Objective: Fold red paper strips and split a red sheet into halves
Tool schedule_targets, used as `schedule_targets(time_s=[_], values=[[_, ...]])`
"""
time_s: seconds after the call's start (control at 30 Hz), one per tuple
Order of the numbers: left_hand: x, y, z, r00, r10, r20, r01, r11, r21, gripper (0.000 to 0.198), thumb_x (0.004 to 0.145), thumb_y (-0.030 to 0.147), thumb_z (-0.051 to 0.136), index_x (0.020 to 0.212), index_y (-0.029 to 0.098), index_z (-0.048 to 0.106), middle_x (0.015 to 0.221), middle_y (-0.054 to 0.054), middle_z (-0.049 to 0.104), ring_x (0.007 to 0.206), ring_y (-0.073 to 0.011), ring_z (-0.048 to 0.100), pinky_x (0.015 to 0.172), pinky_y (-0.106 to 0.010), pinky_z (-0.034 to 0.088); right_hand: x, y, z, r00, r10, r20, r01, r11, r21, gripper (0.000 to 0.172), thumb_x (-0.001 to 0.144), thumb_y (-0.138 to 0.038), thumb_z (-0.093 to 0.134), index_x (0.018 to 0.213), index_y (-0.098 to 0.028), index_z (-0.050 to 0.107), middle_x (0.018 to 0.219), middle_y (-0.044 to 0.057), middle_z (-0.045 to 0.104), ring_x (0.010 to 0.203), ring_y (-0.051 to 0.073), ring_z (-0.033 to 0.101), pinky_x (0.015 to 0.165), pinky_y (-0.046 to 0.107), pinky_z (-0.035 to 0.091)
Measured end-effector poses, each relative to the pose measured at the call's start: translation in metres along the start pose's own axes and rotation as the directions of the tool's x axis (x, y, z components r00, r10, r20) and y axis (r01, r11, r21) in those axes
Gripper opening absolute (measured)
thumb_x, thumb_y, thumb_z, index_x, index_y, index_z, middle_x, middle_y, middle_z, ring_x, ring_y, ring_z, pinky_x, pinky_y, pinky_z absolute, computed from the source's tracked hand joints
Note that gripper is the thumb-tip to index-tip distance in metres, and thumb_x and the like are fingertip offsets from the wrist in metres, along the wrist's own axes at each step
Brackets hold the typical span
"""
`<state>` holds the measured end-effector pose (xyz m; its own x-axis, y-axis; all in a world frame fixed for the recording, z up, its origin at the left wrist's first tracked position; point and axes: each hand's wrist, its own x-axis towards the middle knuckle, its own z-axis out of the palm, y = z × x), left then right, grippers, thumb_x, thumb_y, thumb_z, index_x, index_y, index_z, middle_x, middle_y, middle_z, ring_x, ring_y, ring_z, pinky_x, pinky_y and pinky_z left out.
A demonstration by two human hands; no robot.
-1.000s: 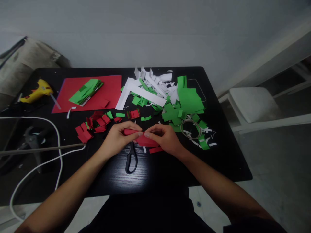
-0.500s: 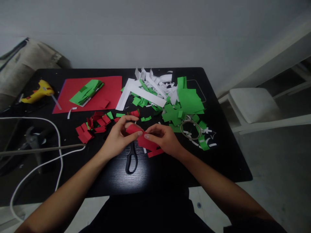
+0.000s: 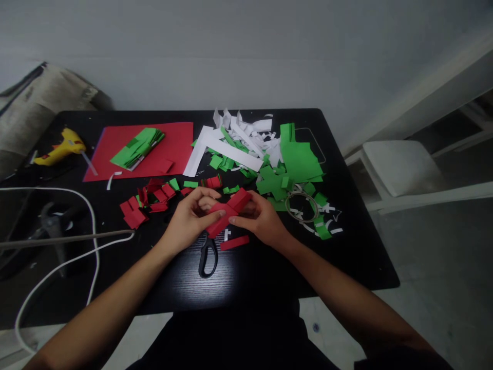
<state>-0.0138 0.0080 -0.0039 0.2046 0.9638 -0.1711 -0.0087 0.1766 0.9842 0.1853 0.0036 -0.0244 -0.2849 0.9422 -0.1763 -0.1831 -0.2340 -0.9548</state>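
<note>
Since half a second ago, the folded red paper piece (image 3: 241, 199) has been turned, so that one folded end is now pointed up and to the right, and more of the red paper strip (image 3: 234, 242) below it can be seen. The red piece is held up over the front part of the black wood-grain table (image 3: 277, 272), between both hands. It is pinched at its left side by the thumb and fingers of the left hand (image 3: 192, 216), and at its right side by those of the right hand (image 3: 265, 218); some fingertips are hidden behind the paper. Just below, the red strip is laid flat, near a small white paper scrap (image 3: 226, 235) and the black looped scissor handle (image 3: 208, 259). To the left, small folded red paper bits (image 3: 159, 195) are heaped. Behind the hands, long white paper strips (image 3: 234, 154) are piled on green scraps, with cut green paper sheets (image 3: 302, 160) and a thin round ring (image 3: 287, 205) to the right. Farther left, a green paper bundle (image 3: 136, 148) is rested on a large red paper sheet (image 3: 179, 141), beside a yellow glue gun (image 3: 63, 146).
</note>
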Motion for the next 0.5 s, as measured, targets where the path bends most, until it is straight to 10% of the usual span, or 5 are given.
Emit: schedule_targets(time_s=[0.17,0.5], values=[[0.0000,0.0014,0.0000,0.998,-0.049,0.045,0.049,0.999,0.003,0.049,0.070,0.025,0.089,0.109,0.018,0.059,0.076,0.003,0.072,0.064,-0.0106,0.067,0.065,-0.020,0.053,-0.0002,-0.0067,-0.0048,0.996,-0.089,-0.028,0.085,0.990,-0.116,0.058,0.063,-0.025,0.092,0.115,-0.025,0.068,0.091,-0.002,0.072,0.078,0.017,0.068,0.078,0.031,0.058],[0.0000,0.0091,-0.0050,0.999,-0.034,0.030,0.029,0.988,0.155,0.031,0.072,0.035,0.089,0.093,0.017,0.074,0.085,-0.004,0.079,0.076,-0.0175,0.074,0.073,-0.026,0.058,0.0001,-0.0068,-0.0055,0.998,-0.066,-0.020,0.061,0.976,-0.210,0.025,0.067,-0.030,0.090,0.081,-0.021,0.072,0.081,-0.001,0.074,0.078,0.017,0.069,0.076,0.031,0.056]])
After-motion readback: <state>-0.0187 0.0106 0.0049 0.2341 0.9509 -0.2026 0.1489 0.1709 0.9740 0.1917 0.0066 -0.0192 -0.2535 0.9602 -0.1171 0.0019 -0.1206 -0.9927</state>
